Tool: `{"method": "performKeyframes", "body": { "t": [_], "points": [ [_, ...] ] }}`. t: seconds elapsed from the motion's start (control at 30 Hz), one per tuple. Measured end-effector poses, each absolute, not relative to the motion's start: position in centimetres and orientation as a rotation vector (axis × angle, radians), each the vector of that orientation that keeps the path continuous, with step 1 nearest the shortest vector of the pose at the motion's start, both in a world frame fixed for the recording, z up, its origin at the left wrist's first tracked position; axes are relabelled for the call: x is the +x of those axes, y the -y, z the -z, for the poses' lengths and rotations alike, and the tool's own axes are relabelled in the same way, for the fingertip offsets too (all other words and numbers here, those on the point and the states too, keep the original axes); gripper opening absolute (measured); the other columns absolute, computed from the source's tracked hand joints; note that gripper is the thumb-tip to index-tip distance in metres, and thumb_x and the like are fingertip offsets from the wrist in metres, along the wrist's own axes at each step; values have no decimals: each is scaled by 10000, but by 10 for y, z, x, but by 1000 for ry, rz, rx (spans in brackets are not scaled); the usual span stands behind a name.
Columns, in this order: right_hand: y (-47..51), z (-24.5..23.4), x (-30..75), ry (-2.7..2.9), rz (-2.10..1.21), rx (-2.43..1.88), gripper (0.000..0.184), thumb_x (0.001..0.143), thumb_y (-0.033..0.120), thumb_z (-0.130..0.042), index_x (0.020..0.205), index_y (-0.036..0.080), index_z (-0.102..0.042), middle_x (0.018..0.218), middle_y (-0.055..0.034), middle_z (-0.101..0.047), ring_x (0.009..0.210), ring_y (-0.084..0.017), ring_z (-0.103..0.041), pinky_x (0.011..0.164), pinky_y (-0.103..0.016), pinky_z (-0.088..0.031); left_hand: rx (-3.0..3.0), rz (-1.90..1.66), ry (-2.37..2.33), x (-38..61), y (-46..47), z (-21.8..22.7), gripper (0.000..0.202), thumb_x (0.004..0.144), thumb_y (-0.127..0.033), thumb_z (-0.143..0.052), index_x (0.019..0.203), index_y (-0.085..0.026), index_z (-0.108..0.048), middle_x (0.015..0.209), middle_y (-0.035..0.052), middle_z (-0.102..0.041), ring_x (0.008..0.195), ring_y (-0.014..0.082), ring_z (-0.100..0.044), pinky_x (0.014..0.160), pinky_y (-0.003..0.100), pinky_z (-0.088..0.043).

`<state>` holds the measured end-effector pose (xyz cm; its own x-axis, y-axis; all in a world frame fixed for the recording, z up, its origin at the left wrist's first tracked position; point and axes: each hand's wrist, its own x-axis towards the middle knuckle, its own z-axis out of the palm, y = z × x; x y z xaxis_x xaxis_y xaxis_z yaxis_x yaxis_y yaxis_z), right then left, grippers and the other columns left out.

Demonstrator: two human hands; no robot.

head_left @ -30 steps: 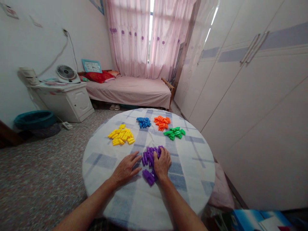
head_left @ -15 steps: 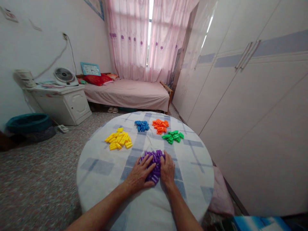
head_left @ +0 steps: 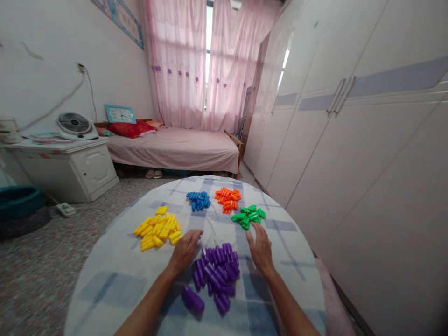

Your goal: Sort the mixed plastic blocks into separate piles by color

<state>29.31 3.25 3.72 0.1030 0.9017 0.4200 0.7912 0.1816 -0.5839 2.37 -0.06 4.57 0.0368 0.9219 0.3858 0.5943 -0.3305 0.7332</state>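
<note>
A heap of purple plastic pieces lies on the round table just in front of me. My left hand rests flat on the cloth at the heap's left edge, fingers stretched out. My right hand lies flat to the heap's right, fingers extended toward the green pieces. Neither hand holds anything. Farther back are a yellow heap, a blue heap and an orange heap.
A checked cloth covers the table. White wardrobe doors run along the right. A bed stands under pink curtains at the back. At left is a white cabinet with a fan, and a teal basin on the floor.
Both hands have come off the purple heap and moved apart to its sides. The heap now lies uncovered, and the camera has tilted so the table sits lower in view.
</note>
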Motion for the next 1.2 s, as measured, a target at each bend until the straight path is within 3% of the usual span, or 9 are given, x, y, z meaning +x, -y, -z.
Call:
{"method": "performKeyframes", "body": {
  "t": [0.1, 0.27, 0.5, 0.63, 1.0, 1.2],
  "points": [
    [-82, -51, 319, 1711, -73, -1774, 512, 877, 468, -374, 1279, 181, -511, 1362, -124, -480, 1276, -257, -406, 1035, -447, -321, 1841, -1209, -1433, 23, -17, -33, 457, 939, -417, -243, 975, -188, -637, 913, 82, -690, 818, 180, -666, 776, 332, -545],
    [-152, -63, 332, 1830, -134, -2034, 546, 877, 520, -362, 1307, 217, -509, 1421, -129, -417, 1298, -292, -374, 1009, -504, -321, 1490, -1267, -1353, 24, -29, -11, 529, 927, -514, -250, 965, -154, -637, 916, 102, -696, 836, 187, -670, 794, 341, -544],
    [-211, -60, 320, 1884, -292, -2110, 588, 802, 641, -414, 1188, 248, -619, 1278, -147, -553, 1173, -350, -486, 911, -578, -355, 1473, -1197, -1407, 21, -30, -12, 545, 895, -569, -291, 935, -158, -646, 841, 80, -688, 809, 203, -659, 776, 351, -539],
    [-204, -58, 314, 1961, -281, -2114, 522, 749, 627, -505, 1079, 259, -671, 1190, -142, -598, 1105, -352, -521, 883, -578, -356, 1490, -1174, -1428, 21, -29, -13, 523, 901, -550, -297, 934, -161, -644, 830, 73, -675, 801, 200, -646, 758, 343, -526],
    [-120, -53, 321, 2104, -174, -2053, 495, 817, 607, -425, 1116, 275, -639, 1221, -118, -574, 1117, -320, -517, 868, -493, -386, 1483, -1187, -1388, 23, -29, -16, 492, 904, -520, -307, 922, -157, -639, 792, 67, -659, 797, 198, -632, 769, 347, -501],
    [-111, -65, 297, 2160, -46, -1939, 512, 832, 559, -465, 1239, 266, -569, 1380, -129, -465, 1279, -335, -367, 1006, -563, -245, 1510, -1158, -1385, 21, -30, -13, 496, 909, -525, -291, 931, -162, -628, 814, 66, -658, 812, 199, -627, 792, 354, -489]
  ]
}}
